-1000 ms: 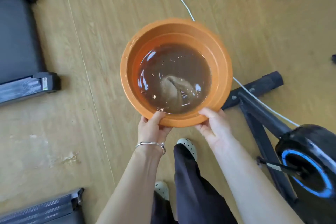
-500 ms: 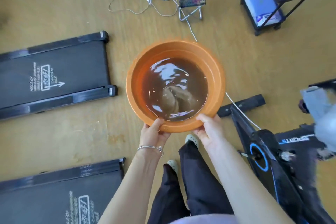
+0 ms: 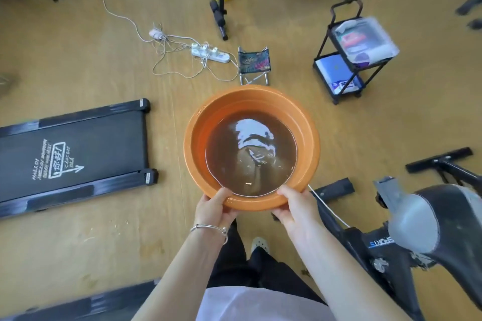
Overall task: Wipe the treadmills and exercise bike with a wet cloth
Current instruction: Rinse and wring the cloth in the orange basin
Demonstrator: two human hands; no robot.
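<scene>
Your left hand (image 3: 216, 210) and right hand (image 3: 296, 207) each grip the near rim of the orange basin (image 3: 198, 138), thumbs hooked over the lip and fingers curled beneath it, close together on your side. You are carrying it above the wooden floor (image 3: 104, 242), with nothing under its far edge. The cloth (image 3: 257, 168) lies sunk in the brown water (image 3: 221, 154), a pale folded lump near the middle, not yet wrung.

Expect the basin to feel heavy and front-loaded: the water will slosh toward whichever side dips, and the thin plastic rim will likely flex and be slick if wet. A wider hold, hands on opposite sides, would steady it better. The cloth will be limp, dripping and easy to bunch, so take it by a fistful and squeeze it over the basin.

One treadmill (image 3: 73, 154) lies to your left, another treadmill (image 3: 86, 305) nearer your feet, and the exercise bike (image 3: 391, 250) stands just right of you. A power strip (image 3: 211, 53) with loose cables lies ahead, so keep the water away from it.
</scene>
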